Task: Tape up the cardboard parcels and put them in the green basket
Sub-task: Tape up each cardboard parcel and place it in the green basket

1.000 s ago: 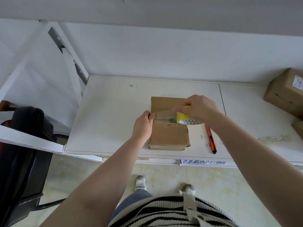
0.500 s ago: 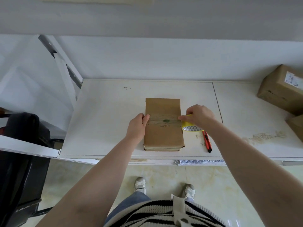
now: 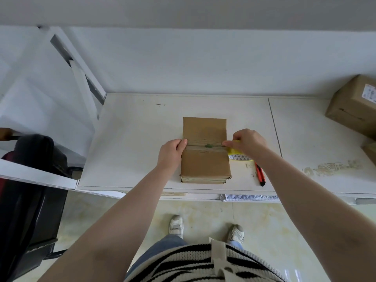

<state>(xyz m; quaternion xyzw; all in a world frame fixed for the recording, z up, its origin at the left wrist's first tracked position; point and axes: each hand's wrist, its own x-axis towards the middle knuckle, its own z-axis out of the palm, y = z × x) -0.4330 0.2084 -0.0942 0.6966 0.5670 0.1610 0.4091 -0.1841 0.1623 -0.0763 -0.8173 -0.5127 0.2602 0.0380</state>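
Parcel: flat brown cardboard parcel [image 3: 205,151] lying on the white surface [image 3: 130,139], near its front edge and about the middle; a strip of clear tape [image 3: 203,143] runs left to right across its top, over a small green mark
Left hand: left hand [image 3: 172,153] at the parcel's left edge; thumb pressed onto the left end of the tape, the other fingers curled down the parcel's side
Right hand: right hand [image 3: 247,144] at the parcel's right edge; fingers curled round the tape roll, fingertips touching the tape at the edge
Tape roll: yellow tape roll [image 3: 238,154] just right of the parcel, mostly hidden under the right hand
Knife: orange and black utility knife [image 3: 260,175] on the surface, right of the parcel, near the front edge
Boxes: larger cardboard box [image 3: 354,106] with a white label at the far right
Chair: black chair [image 3: 28,180] at the left, beside the surface
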